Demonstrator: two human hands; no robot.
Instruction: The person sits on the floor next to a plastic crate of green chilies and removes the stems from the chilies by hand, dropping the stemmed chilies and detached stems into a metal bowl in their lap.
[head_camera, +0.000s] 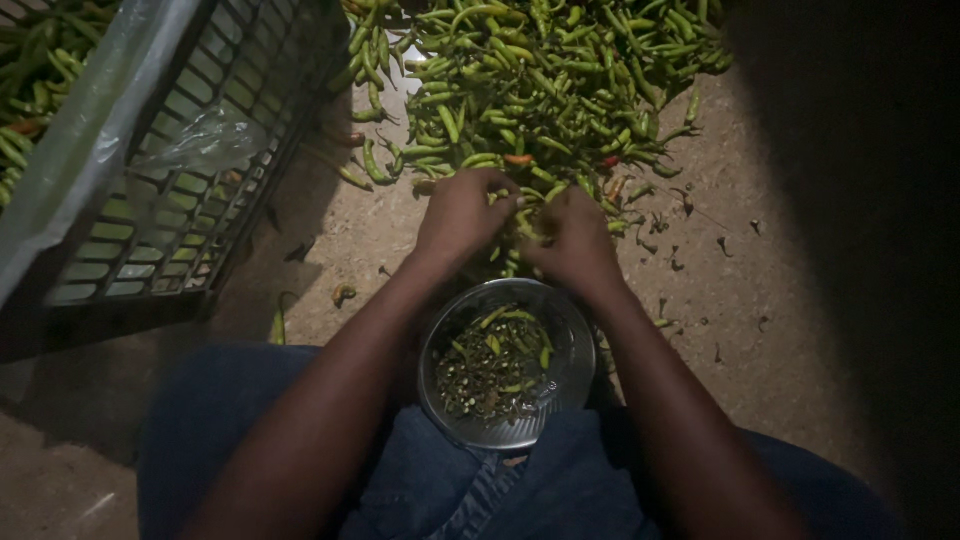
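Green chilli peppers lie heaped in a broad pile on the bare ground, directly ahead of the seated person. A few red and orange ones are mixed into the near edge of the heap.

Left hand and right hand work side by side at the pile's near edge, knuckles up, fingers curled down and closed among the peppers. Green peppers show between and under the two hands; how many each hand grips cannot be told.

Just below the hands, a round metal bowl sits between the person's knees, against blue denim trousers. It holds a dark litter of small stems with several green pieces on top.

Scattered stems and scraps dot the ground right of the hands. A lone pepper lies left of the bowl, near the crate's corner.

Far left: a dark slatted plastic crate, tilted, lined with clear plastic sheet. More green peppers show at the upper left edge, beyond the sheet.

Light is dim; the right side falls into deep shadow.
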